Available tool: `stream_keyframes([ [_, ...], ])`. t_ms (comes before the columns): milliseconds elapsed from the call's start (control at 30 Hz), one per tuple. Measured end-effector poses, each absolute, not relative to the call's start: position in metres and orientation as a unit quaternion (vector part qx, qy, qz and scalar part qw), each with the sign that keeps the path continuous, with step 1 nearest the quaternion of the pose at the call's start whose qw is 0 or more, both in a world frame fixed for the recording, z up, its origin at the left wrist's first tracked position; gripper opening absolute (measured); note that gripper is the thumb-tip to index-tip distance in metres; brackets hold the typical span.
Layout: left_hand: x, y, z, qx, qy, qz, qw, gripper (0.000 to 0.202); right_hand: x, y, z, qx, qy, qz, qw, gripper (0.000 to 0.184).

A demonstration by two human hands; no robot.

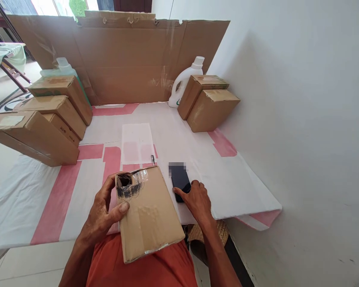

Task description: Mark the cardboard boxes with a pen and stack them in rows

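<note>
My left hand (109, 207) is closed on the left edge of a flat cardboard box (152, 223), thumb on top and fingers underneath. The box is tilted above my lap at the table's front edge. Near its upper left corner is a dark round hole (125, 180) with black scribbling and clear tape around it. A black smartphone (181, 181) lies on the white cloth to the right of the box. My right hand (199, 201) grips its lower end, the thumb across the near part and the fingers along the right side. Just beyond the box, a pen (152, 159) lies by a white sheet of paper (137, 135).
Several cardboard boxes (52, 131) stand on the left, before a greenish jug (64, 65). Two boxes (214, 109) and a white jug (185, 81) stand at the back right. A cardboard panel (125, 59) closes off the back, and a white wall (302, 119) rises on the right.
</note>
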State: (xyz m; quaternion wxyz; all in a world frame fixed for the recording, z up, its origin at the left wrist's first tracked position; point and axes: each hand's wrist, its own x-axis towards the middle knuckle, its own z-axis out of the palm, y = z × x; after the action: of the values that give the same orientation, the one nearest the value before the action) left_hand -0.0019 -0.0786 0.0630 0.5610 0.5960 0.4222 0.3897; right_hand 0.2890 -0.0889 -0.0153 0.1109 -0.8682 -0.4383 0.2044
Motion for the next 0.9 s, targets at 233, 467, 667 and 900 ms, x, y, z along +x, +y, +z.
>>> stream_keyframes([
  [233, -0.002, -0.082, 0.065, 0.587, 0.424, 0.389, 0.569, 0.064, 0.299, -0.083, -0.024, -0.789, -0.435, 0.354, 0.250, 0.030],
  [467, -0.001, -0.081, 0.064, 0.586, 0.426, 0.388, 0.569, 0.064, 0.299, -0.111, 0.031, -0.566, -0.211, 0.611, 0.511, 0.047],
  [667, 0.000, -0.081, 0.057, 0.591, 0.422, 0.400, 0.558, 0.063, 0.285, -0.133, 0.114, -0.452, -0.274, 0.646, 0.551, 0.036],
  [900, 0.001, -0.084, 0.059, 0.585, 0.407, 0.420, 0.562, 0.060, 0.234, -0.139, 0.137, -0.286, -0.257, 0.787, 0.482, 0.072],
])
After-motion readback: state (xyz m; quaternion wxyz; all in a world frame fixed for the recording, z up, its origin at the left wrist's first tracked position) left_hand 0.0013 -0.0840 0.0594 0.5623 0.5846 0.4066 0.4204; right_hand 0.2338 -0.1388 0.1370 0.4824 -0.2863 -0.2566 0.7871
